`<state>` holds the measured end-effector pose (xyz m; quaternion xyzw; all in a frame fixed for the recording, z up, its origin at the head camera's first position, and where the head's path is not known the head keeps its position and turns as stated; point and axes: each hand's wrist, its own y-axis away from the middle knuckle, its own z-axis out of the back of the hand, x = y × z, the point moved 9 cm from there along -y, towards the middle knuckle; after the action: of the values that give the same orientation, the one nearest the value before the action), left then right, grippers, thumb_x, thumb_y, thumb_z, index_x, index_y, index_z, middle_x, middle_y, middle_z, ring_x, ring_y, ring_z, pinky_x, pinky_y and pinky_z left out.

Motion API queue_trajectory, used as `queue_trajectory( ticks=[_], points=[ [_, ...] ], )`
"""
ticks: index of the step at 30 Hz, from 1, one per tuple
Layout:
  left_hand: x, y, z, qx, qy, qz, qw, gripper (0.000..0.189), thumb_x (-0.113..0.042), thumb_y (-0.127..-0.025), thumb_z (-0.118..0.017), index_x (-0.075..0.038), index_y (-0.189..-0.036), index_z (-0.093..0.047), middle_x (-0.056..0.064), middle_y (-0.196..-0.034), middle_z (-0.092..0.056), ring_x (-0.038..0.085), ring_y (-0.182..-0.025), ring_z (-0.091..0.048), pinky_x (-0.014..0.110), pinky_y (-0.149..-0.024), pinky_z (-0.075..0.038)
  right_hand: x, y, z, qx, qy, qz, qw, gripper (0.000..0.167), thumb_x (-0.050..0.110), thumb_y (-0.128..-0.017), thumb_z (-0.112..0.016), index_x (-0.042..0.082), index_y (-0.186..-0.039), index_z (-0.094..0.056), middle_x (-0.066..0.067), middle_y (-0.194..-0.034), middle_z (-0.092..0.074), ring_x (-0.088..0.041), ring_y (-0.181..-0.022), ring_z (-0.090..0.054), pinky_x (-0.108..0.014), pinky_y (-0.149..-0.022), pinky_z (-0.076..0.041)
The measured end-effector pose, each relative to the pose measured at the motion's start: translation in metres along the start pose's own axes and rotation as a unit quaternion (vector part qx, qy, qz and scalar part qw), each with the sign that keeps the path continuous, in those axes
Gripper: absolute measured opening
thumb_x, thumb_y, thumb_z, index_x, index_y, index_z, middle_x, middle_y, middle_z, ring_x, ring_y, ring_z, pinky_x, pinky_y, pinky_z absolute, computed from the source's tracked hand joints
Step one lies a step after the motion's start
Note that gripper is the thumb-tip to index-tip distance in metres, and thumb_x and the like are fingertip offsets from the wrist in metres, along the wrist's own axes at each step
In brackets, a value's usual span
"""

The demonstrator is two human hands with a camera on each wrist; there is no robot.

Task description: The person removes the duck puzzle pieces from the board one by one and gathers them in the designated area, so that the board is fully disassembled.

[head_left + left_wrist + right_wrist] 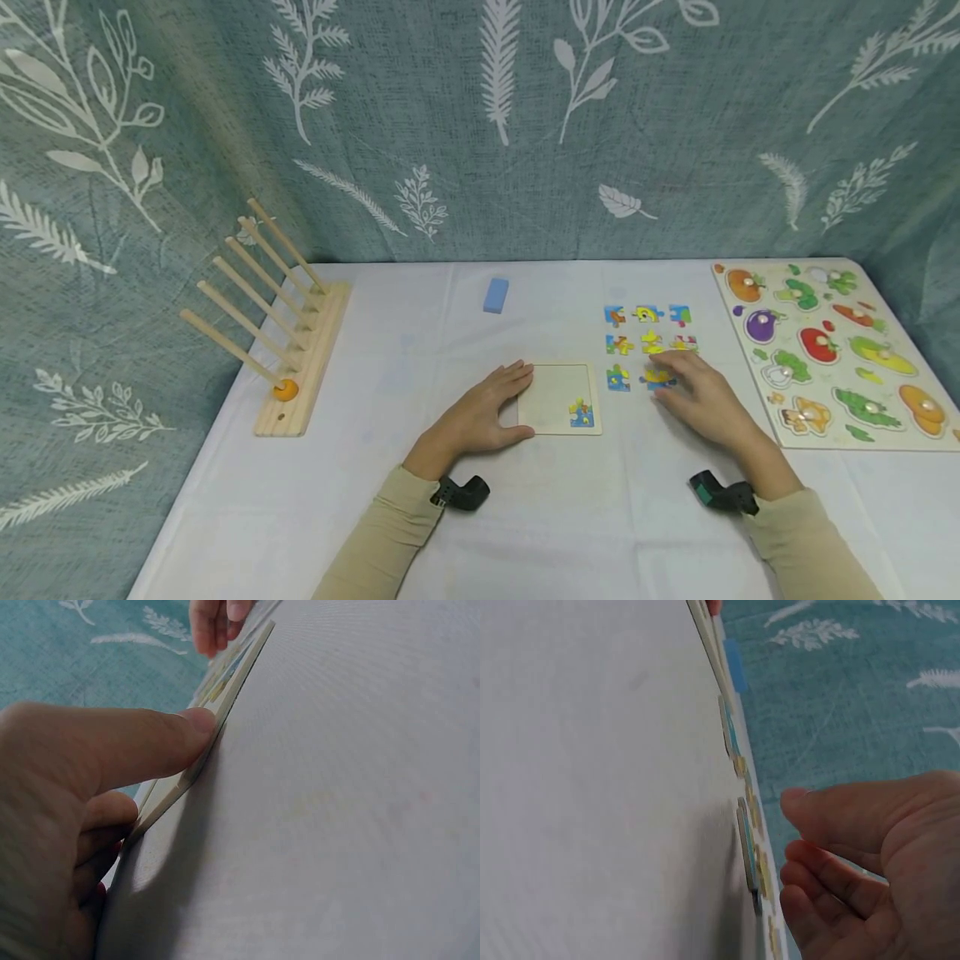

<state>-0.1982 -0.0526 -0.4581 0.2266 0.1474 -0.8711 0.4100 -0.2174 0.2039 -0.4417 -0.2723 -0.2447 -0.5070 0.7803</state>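
Observation:
A small square wooden puzzle board (549,393) lies at the middle of the table, with a joined bit of colourful jigsaw (581,412) in its lower right corner. My left hand (482,415) holds the board's left side, thumb (169,746) on the near edge and fingers toward the far corner. Right of the board, several loose jigsaw pieces (618,377) are laid out in rows. Over the nearest row hovers my right hand (703,402), fingers loosely bent. In the right wrist view a gap shows between its fingertips (799,900) and the pieces (746,851).
A wooden peg rack (318,354) with slanted rods and one orange bead (286,389) stands at the left. Behind the board lies a blue block (496,296). A vegetable knob puzzle (847,367) takes up the right side. The patterned curtain (525,183) hangs behind the table.

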Motion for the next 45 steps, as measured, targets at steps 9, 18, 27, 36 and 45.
queue_trajectory(
  ticks=[9,18,27,36,45],
  points=[
    [0.001,0.0,0.0,-0.001,0.0,-0.001,1.0,0.078,-0.037,-0.082,-0.069,0.001,-0.143,-0.039,0.01,-0.151,-0.037,0.024,-0.143,-0.029,0.036,-0.12,-0.021,0.028,-0.003,-0.02,0.028,-0.001,0.047,0.9985,0.044,0.005,-0.085,-0.068,0.001,-0.126,-0.056,-0.014,-0.124,-0.058,-0.031,-0.109,-0.059,-0.048,-0.094,-0.048],
    [0.001,0.0,-0.001,0.001,-0.001,0.0,1.0,0.077,-0.038,-0.083,-0.069,0.001,-0.143,-0.039,0.01,-0.151,-0.037,0.024,-0.143,-0.029,0.036,-0.12,-0.021,0.048,-0.004,-0.044,0.061,-0.025,0.083,0.9944,0.044,0.007,-0.083,-0.07,0.003,-0.125,-0.058,-0.012,-0.126,-0.058,-0.028,-0.117,-0.055,-0.045,-0.099,-0.045],
    [0.001,0.0,-0.001,0.001,0.006,-0.001,1.0,0.077,-0.038,-0.083,-0.068,0.001,-0.143,-0.039,0.01,-0.151,-0.037,0.024,-0.143,-0.028,0.037,-0.12,-0.021,0.058,-0.008,-0.065,0.096,-0.026,0.07,0.9926,0.044,0.015,-0.083,-0.072,0.009,-0.124,-0.059,-0.007,-0.127,-0.059,-0.027,-0.122,-0.049,-0.048,-0.103,-0.041],
    [0.002,0.0,-0.001,0.004,0.006,0.004,1.0,0.077,-0.039,-0.083,-0.068,0.0,-0.143,-0.038,0.009,-0.151,-0.036,0.024,-0.143,-0.028,0.038,-0.12,-0.021,0.065,-0.006,-0.071,0.095,0.0,0.091,0.9913,0.044,0.016,-0.083,-0.072,0.005,-0.124,-0.06,-0.01,-0.129,-0.057,-0.029,-0.124,-0.047,-0.05,-0.105,-0.039],
    [0.001,-0.001,-0.001,0.004,0.01,0.005,0.9999,0.077,-0.039,-0.083,-0.068,0.0,-0.143,-0.039,0.009,-0.151,-0.036,0.024,-0.143,-0.028,0.038,-0.12,-0.021,0.067,-0.005,-0.075,0.107,0.009,0.105,0.9886,0.044,0.021,-0.083,-0.073,0.005,-0.123,-0.061,-0.007,-0.128,-0.057,-0.027,-0.124,-0.047,-0.048,-0.104,-0.041]
  ],
)
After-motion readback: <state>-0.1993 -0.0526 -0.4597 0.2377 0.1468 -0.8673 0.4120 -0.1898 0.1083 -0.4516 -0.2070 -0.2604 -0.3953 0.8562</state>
